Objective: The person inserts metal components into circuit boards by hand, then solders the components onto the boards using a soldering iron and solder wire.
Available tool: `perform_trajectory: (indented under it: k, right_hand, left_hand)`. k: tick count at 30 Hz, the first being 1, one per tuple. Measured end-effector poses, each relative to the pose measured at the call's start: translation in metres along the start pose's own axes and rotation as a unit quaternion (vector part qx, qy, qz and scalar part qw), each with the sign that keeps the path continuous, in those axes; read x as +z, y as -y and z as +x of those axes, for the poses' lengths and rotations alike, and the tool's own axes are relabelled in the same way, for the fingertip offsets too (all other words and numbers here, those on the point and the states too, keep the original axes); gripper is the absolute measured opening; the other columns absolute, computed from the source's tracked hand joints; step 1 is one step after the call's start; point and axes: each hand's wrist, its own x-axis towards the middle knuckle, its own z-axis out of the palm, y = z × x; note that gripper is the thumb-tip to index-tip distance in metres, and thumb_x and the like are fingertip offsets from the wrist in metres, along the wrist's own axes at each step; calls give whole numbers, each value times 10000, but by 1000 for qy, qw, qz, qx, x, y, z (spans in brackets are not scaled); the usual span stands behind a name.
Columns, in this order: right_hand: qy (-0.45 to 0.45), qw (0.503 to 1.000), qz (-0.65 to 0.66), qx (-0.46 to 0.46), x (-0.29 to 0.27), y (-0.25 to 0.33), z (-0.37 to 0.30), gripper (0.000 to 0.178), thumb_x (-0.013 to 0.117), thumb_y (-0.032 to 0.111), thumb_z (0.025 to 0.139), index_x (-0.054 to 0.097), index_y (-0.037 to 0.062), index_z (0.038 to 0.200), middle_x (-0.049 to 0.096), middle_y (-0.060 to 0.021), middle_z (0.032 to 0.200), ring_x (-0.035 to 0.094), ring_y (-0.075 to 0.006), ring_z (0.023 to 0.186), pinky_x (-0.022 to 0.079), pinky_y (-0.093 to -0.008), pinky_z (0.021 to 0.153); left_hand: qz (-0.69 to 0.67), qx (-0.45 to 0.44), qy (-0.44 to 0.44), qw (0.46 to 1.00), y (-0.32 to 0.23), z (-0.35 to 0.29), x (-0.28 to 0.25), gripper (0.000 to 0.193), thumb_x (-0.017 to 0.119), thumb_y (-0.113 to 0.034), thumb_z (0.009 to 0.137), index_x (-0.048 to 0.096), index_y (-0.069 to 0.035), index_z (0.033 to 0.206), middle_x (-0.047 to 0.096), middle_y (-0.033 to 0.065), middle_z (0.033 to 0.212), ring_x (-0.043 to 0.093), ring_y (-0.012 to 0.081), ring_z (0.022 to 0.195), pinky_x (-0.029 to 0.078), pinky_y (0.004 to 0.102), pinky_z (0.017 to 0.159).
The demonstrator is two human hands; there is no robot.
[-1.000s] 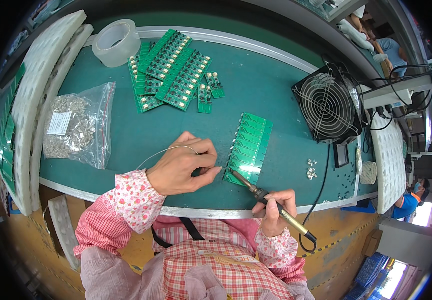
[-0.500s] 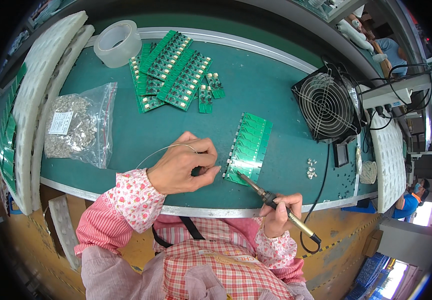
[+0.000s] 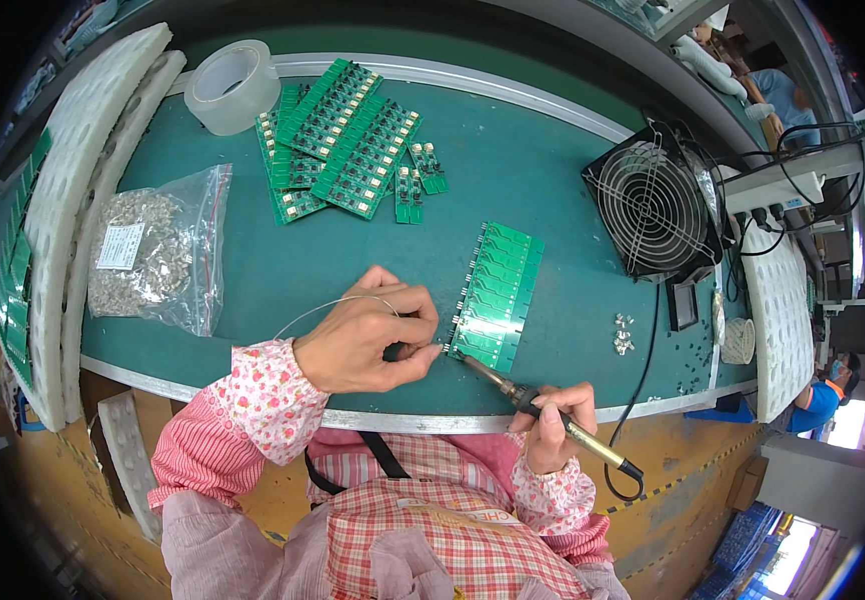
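Note:
A green circuit board panel (image 3: 501, 290) lies on the green mat in front of me, a row of small pins along its left edge. My right hand (image 3: 559, 425) grips a soldering iron (image 3: 535, 402), its tip at the panel's lower left corner. My left hand (image 3: 378, 335) is closed in a pinch on a thin solder wire (image 3: 328, 303), which loops back over the hand. The pinching fingertips are right beside the panel's lower left corner, close to the iron's tip. Whether the wire touches the tip is too small to tell.
Stacked circuit boards (image 3: 348, 140) and a clear tape roll (image 3: 234, 87) are at the back. A bag of small metal parts (image 3: 153, 255) lies left, beside white foam trays (image 3: 93, 200). A black fan (image 3: 653, 205), loose small parts (image 3: 624, 335) and the iron's cable (image 3: 643, 380) are right.
The iron's tip has shifted left from the panel's face to its lower left corner. My right hand moved slightly left with it, and my left fingertips came a little closer to the panel.

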Motion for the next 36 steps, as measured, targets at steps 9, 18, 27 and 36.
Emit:
perform_trajectory:
  k: [9, 18, 27, 36]
  right_hand:
    - [8, 1000, -4, -4, 2, 2, 1, 189, 569, 160, 939, 471, -2, 931, 612, -120, 666, 620, -144, 544, 526, -269, 514]
    - [16, 1000, -12, -13, 1, 2, 2, 180, 569, 155, 939, 471, 4, 932, 615, -118, 672, 622, -143, 546, 527, -268, 517]
    - [-13, 1000, 10, -9, 1, -2, -1, 212, 580, 188, 935, 471, 6, 934, 595, -117, 678, 609, -145, 535, 515, -265, 501]
    - [-30, 999, -31, -21, 11, 1, 4, 219, 543, 199, 930, 459, -1, 902, 530, -85, 598, 523, -139, 413, 444, -240, 407]
  left_hand:
    - [13, 0, -6, 1000, 1, 0, 2, 159, 707, -142, 788, 611, -57, 694, 555, -2, 819, 521, 179, 712, 345, 328, 805]
    - [15, -9, 8, 1000, 0, 0, 1, 177, 705, -154, 795, 601, -60, 687, 542, 0, 813, 539, 172, 718, 342, 327, 807]
    - [17, -4, -19, 1000, 1, 0, 1, 156, 712, -141, 787, 607, -60, 704, 545, 1, 816, 547, 180, 721, 350, 327, 789]
    - [20, -1, -12, 1000, 1, 1, 2, 149, 715, -144, 792, 618, -55, 722, 546, 7, 827, 557, 172, 748, 347, 336, 777]
